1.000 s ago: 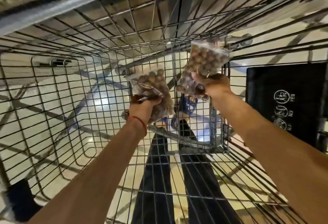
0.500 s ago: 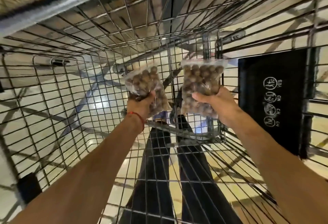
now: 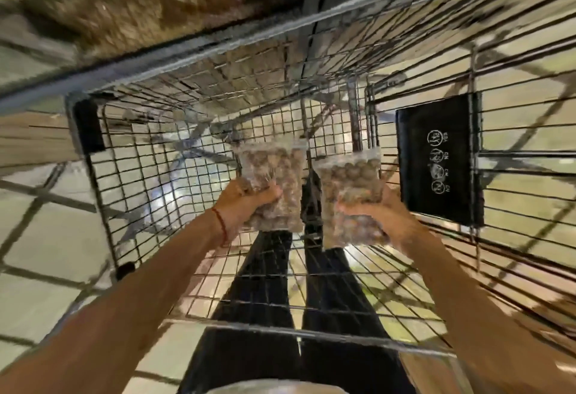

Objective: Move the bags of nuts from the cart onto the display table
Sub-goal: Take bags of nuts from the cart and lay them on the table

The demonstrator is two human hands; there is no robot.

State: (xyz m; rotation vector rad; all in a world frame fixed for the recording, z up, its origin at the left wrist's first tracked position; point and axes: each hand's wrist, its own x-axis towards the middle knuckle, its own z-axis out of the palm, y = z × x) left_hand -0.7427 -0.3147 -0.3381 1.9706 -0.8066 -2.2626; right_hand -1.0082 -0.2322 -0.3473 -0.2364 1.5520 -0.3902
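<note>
Dark trousers visible through cart mesh floor. Both bare forearms reach in; red string on left wrist. Left hand grips left bag of nuts low, fingers curled round it. Right hand grips right bag of nuts, fingers wrapped over the front. Bags upright, side by side, slightly apart, inside the basket above the mesh. Black sign on the right wall. Beyond the rim, a blurred brown mass.

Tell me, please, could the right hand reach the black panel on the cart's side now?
Probably yes, though only to brush it: the black panel sits close beside the right hand, nothing between, but that hand grips a bag of nuts.
</note>
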